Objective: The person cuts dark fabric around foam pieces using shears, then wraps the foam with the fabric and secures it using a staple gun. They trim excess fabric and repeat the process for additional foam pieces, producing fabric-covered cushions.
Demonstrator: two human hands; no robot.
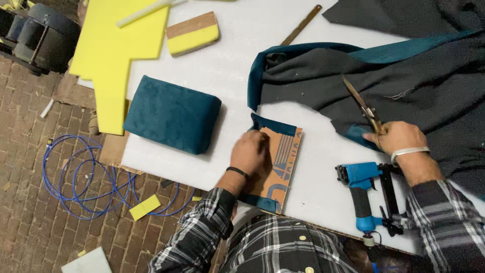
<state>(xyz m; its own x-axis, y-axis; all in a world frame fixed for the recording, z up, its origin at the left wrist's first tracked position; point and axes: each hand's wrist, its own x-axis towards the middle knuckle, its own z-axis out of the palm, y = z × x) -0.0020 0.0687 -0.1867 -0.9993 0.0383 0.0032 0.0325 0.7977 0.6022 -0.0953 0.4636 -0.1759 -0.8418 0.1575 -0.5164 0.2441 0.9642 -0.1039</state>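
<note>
A: where's this at? one teal cushion (172,114) looks finished on the desk (227,65);
B: yep; left hand (251,154) lies flat, grip loose, on the half-wrapped board (283,156); right hand (399,137) clenched around scissors (362,103) over dark fabric (404,86); stapler (365,194) untouched

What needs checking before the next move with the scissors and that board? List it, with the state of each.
1. Left hand pressing flat on the fabric-wrapped board: ok.
2. Right hand gripping the scissors: ok.
3. Scissor blades over the dark fabric, pointing away from the left hand: ok.
4. Whether the blades are open or closed: cannot tell.
5. Blue staple gun lying on the white table near the right wrist, close to the edge: not ok.
6. Finished teal cushion set apart from the cutting: ok.
</note>
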